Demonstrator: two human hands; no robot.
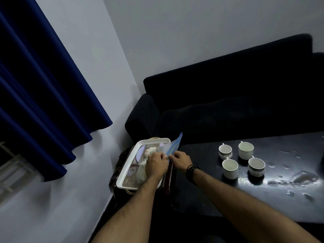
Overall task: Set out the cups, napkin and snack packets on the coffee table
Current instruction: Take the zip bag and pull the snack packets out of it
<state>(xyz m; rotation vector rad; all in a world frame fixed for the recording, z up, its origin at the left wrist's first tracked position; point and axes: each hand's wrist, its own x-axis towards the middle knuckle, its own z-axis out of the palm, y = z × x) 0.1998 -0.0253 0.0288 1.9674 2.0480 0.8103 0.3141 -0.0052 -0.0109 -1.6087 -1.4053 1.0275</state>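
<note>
Now both grips are pinched on the blue snack packet [173, 146] over the tray [130, 170], left hand [156, 164] and right hand [180, 159] meeting at its lower end, its long axis pointing to one o'clock, the table [263, 199] with its cups [242, 159] lying at three o'clock.

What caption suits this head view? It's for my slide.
Both hands lift a blue packet from the white tray; four cups stand on the table.

The room around me is dim and bluish. A patch of glare shines off the dark coffee table [289, 181] at right, while the sofa [228, 102] sinks into near black. My wide lens bends the curtain [43, 85] and walls at the edges; detail looks soft.
</note>
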